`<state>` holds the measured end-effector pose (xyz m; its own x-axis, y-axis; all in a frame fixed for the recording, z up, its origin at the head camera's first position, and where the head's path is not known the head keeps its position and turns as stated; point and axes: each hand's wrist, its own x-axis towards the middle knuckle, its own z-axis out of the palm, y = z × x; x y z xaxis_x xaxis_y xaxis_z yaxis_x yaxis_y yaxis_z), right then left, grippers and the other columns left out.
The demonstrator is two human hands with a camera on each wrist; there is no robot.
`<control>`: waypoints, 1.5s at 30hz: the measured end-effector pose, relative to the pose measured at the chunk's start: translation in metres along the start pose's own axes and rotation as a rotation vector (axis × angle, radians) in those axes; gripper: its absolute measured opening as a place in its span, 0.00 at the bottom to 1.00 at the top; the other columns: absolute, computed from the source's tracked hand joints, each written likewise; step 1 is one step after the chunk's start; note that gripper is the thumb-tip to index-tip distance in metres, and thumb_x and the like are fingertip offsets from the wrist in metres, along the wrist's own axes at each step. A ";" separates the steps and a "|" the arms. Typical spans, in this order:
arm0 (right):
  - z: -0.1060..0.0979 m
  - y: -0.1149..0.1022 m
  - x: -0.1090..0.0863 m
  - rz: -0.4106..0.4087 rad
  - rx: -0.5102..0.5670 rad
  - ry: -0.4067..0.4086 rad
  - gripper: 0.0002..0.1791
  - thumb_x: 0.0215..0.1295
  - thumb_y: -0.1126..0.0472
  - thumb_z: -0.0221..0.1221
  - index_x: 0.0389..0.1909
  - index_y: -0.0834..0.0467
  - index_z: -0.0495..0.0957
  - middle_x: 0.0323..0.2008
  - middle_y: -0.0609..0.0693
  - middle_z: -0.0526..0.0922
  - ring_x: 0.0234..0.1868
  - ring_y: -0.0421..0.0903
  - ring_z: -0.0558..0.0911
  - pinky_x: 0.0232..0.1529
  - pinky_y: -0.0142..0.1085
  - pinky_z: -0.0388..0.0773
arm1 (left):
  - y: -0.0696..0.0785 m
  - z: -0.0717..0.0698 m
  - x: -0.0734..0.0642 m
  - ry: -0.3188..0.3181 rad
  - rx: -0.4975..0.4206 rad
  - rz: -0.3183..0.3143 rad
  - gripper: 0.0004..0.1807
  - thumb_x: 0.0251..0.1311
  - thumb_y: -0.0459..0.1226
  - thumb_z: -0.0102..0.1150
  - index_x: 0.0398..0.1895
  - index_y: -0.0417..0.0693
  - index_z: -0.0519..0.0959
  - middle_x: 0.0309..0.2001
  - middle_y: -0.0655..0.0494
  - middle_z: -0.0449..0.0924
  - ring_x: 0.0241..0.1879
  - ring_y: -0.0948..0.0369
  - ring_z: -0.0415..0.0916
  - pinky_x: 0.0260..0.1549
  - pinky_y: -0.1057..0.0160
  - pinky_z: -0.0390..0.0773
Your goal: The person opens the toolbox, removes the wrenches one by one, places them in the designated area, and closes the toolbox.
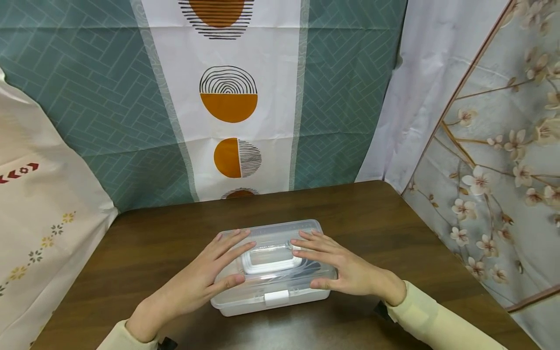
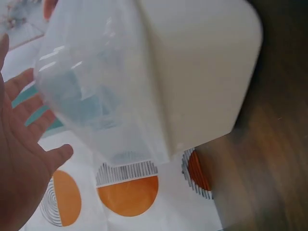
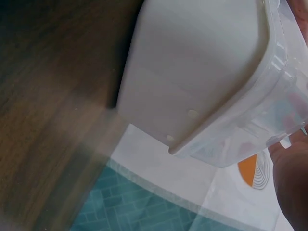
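A storage box (image 1: 251, 307) with a white base and a clear lid (image 1: 271, 231) stands on the table. On the lid is a white-edged carry handle (image 1: 269, 267), lying flat, and a white latch (image 1: 276, 297) sits at the front. My left hand (image 1: 197, 279) is spread over the left part of the lid, fingers extended. Across from it, my right hand (image 1: 347, 267) spreads over the lid's right part, its fingers straight too. Both hands hold nothing. The left wrist view has the left hand (image 2: 24, 130) beside the clear lid; the right hand (image 3: 291, 180) is partly cut off in its own wrist view.
The dark wooden table (image 1: 166, 233) extends around the box. Behind it hangs a green and white curtain (image 1: 280, 112) with orange circles. A floral cloth (image 1: 494, 209) hangs on the right, and a cream cloth (image 1: 52, 204) on the left.
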<state>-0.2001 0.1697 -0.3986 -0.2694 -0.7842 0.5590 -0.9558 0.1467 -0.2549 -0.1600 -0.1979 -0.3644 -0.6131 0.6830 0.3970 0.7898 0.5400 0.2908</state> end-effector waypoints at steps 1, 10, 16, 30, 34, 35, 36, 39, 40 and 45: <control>0.000 0.000 0.000 -0.002 -0.003 0.005 0.34 0.77 0.46 0.58 0.77 0.58 0.66 0.77 0.58 0.66 0.80 0.59 0.59 0.81 0.46 0.47 | 0.000 0.002 -0.001 0.003 0.013 0.014 0.36 0.74 0.47 0.60 0.82 0.59 0.61 0.82 0.55 0.56 0.79 0.45 0.53 0.79 0.62 0.30; 0.004 0.002 -0.003 -0.038 -0.043 0.039 0.33 0.78 0.47 0.59 0.75 0.60 0.68 0.75 0.58 0.69 0.79 0.58 0.62 0.81 0.47 0.49 | -0.003 0.019 -0.005 0.047 0.121 0.109 0.35 0.73 0.54 0.59 0.79 0.57 0.66 0.80 0.54 0.59 0.78 0.49 0.58 0.80 0.53 0.34; 0.004 0.002 -0.004 -0.048 -0.071 0.058 0.32 0.75 0.49 0.62 0.74 0.60 0.71 0.74 0.57 0.71 0.78 0.58 0.63 0.81 0.46 0.49 | -0.004 0.028 -0.007 0.072 0.153 0.135 0.35 0.73 0.56 0.58 0.78 0.58 0.67 0.79 0.52 0.63 0.78 0.50 0.59 0.80 0.52 0.38; 0.008 -0.002 -0.003 -0.089 -0.095 0.093 0.30 0.76 0.50 0.62 0.72 0.58 0.73 0.72 0.57 0.73 0.76 0.58 0.67 0.80 0.48 0.51 | -0.007 0.045 -0.009 0.206 0.206 0.235 0.28 0.77 0.57 0.50 0.73 0.60 0.74 0.74 0.52 0.71 0.74 0.50 0.66 0.79 0.48 0.47; 0.010 -0.004 -0.001 -0.115 -0.100 0.094 0.29 0.75 0.51 0.63 0.71 0.59 0.73 0.72 0.58 0.73 0.75 0.59 0.68 0.80 0.49 0.53 | -0.009 0.049 -0.011 0.231 0.220 0.254 0.25 0.77 0.56 0.52 0.71 0.60 0.77 0.71 0.53 0.75 0.71 0.52 0.69 0.79 0.52 0.48; 0.010 -0.004 -0.001 -0.119 -0.100 0.095 0.29 0.75 0.52 0.63 0.71 0.59 0.74 0.72 0.58 0.73 0.75 0.59 0.68 0.80 0.49 0.53 | -0.009 0.049 -0.011 0.237 0.223 0.260 0.25 0.77 0.56 0.52 0.70 0.59 0.77 0.70 0.53 0.75 0.70 0.52 0.70 0.78 0.52 0.49; 0.011 -0.005 -0.001 -0.119 -0.100 0.098 0.28 0.75 0.52 0.62 0.71 0.59 0.74 0.72 0.58 0.73 0.75 0.59 0.68 0.80 0.49 0.53 | -0.010 0.050 -0.011 0.242 0.227 0.263 0.25 0.77 0.56 0.52 0.70 0.59 0.77 0.69 0.54 0.76 0.69 0.52 0.71 0.78 0.52 0.50; 0.012 -0.006 0.001 -0.129 -0.100 0.108 0.28 0.76 0.52 0.62 0.71 0.59 0.74 0.71 0.58 0.74 0.75 0.59 0.68 0.79 0.49 0.54 | -0.010 0.053 -0.011 0.269 0.232 0.279 0.24 0.77 0.55 0.52 0.69 0.59 0.78 0.67 0.55 0.78 0.67 0.53 0.74 0.77 0.52 0.52; 0.012 -0.006 0.002 -0.134 -0.100 0.110 0.28 0.76 0.52 0.62 0.71 0.59 0.74 0.71 0.58 0.74 0.75 0.59 0.68 0.79 0.49 0.54 | -0.010 0.054 -0.011 0.283 0.231 0.288 0.24 0.77 0.55 0.52 0.68 0.58 0.79 0.67 0.55 0.79 0.66 0.53 0.74 0.77 0.52 0.53; 0.015 -0.009 0.009 -0.173 -0.115 0.105 0.28 0.75 0.53 0.63 0.70 0.60 0.75 0.71 0.58 0.74 0.74 0.59 0.69 0.78 0.51 0.57 | -0.012 0.059 -0.009 0.370 0.217 0.333 0.22 0.78 0.53 0.52 0.64 0.55 0.82 0.62 0.53 0.82 0.61 0.52 0.79 0.78 0.53 0.53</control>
<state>-0.1918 0.1523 -0.4029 -0.1052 -0.7374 0.6672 -0.9943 0.0881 -0.0595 -0.1648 -0.1819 -0.4233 -0.2529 0.6370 0.7282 0.8950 0.4399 -0.0740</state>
